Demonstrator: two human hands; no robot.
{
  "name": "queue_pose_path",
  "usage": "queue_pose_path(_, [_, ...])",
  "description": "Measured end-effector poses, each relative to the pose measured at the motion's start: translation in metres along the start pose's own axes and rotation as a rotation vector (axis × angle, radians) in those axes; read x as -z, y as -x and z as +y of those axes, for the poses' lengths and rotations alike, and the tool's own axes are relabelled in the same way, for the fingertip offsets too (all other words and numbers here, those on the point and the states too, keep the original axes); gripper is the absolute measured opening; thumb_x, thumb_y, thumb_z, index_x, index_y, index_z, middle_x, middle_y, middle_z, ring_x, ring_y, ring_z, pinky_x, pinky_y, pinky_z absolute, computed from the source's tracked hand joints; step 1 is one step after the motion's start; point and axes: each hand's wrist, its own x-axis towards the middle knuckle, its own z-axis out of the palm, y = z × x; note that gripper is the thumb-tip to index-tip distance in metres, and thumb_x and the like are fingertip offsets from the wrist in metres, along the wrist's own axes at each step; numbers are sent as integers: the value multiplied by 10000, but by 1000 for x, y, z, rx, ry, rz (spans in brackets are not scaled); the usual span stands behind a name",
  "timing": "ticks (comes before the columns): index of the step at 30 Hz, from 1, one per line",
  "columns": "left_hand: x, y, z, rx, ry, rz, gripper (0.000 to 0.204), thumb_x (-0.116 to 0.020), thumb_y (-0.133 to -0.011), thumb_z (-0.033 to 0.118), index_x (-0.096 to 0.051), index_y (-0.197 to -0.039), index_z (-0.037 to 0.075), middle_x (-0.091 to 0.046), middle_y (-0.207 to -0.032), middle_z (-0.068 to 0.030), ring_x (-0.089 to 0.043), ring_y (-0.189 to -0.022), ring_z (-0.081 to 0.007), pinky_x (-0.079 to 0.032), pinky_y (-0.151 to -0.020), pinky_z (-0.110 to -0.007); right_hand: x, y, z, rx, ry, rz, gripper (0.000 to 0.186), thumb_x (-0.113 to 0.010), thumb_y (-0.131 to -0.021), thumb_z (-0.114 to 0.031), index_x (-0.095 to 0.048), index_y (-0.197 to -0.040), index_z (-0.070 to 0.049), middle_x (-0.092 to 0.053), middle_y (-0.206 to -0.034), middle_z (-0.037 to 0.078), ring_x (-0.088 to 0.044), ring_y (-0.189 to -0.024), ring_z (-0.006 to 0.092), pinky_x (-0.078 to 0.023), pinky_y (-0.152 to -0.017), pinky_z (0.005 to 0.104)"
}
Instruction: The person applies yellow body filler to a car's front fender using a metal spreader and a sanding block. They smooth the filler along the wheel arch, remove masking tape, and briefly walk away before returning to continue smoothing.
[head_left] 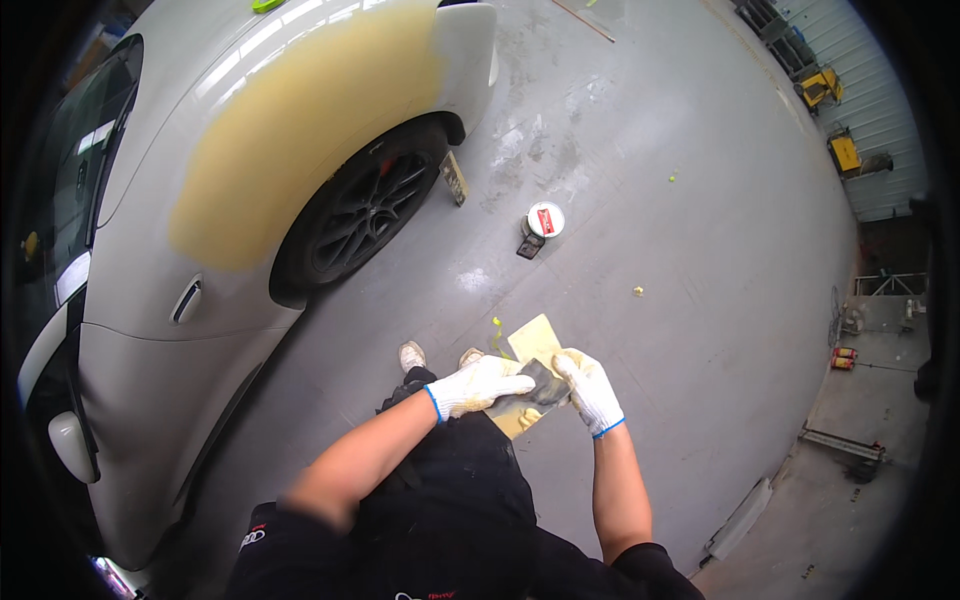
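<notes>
My left hand (475, 385), in a white knit glove, grips a smeared board (542, 388) with dark grey patches and a lump of pale yellow putty (527, 418) near its lower edge. My right hand (590, 390), gloved alike, is closed on a pale yellow flat spreader (532, 336), held over the board's upper part and touching it. To the left stands a silver car (140, 355) with a broad yellowish filler patch (260, 150) above its wheel (360, 215).
On the grey floor (720, 330) are a round white-lidded can (546, 218) with a dark object (530, 245) against it, a speckled board (455, 180) by the wheel, and green scraps (498, 330). Yellow equipment (822, 88) and red-yellow cylinders (845, 358) sit at the right wall.
</notes>
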Motion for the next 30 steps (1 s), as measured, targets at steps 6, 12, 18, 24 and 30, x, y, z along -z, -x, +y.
queue_pose_path(6, [71, 56, 19, -192, 32, -95, 415, -754, -963, 363, -735, -984, -52, -678, -810, -10, -557, -777, -78, -478, -697, -292, -37, -30, -63, -134, 70, -422, 307, -756, -966, -299, -712, -1139, -50, -699, -866, -36, -593, -679, 44, -464, -572, 226])
queue_pose_path(12, [117, 71, -30, -58, 504, 178, 296, -657, -980, 156, -708, -1160, -73, -741, -1034, -89, -688, -906, -160, -542, -846, -295, -27, -91, -101, -135, 235, -311, 292, -795, -937, -272, -714, -1107, -48, -715, -879, -19, -618, -728, 38, -480, -602, 220])
queue_pose_path(18, [136, 59, -79, 57, 965, 377, 363, -689, -969, 157, -656, -1226, -96, -716, -1170, -187, -682, -1137, -298, -533, -1023, -416, -82, -253, -123, 384, 3, 94, 291, -784, -914, -158, -669, -1127, 4, -715, -925, 36, -638, -751, 69, -509, -623, 241])
queue_pose_path(24, [132, 37, -101, 30, 1171, 769, 398, -741, -925, 185, -660, -1277, 18, -718, -1164, -224, -627, -1225, -472, -592, -931, -536, -148, -382, -176, 686, -331, 241, 232, -758, -918, -138, -708, -1089, 11, -746, -895, 96, -683, -800, 103, -556, -741, 280])
queue_pose_path(30, [142, 11, -107, 66, 1250, 940, 390, -696, -913, 244, -696, -1216, -1, -741, -1063, -283, -724, -1024, -428, -538, -1049, -506, -173, -430, -218, 1027, -334, 358, 128, -745, -902, -105, -724, -994, -17, -732, -763, 115, -715, -656, 212, -548, -616, 311])
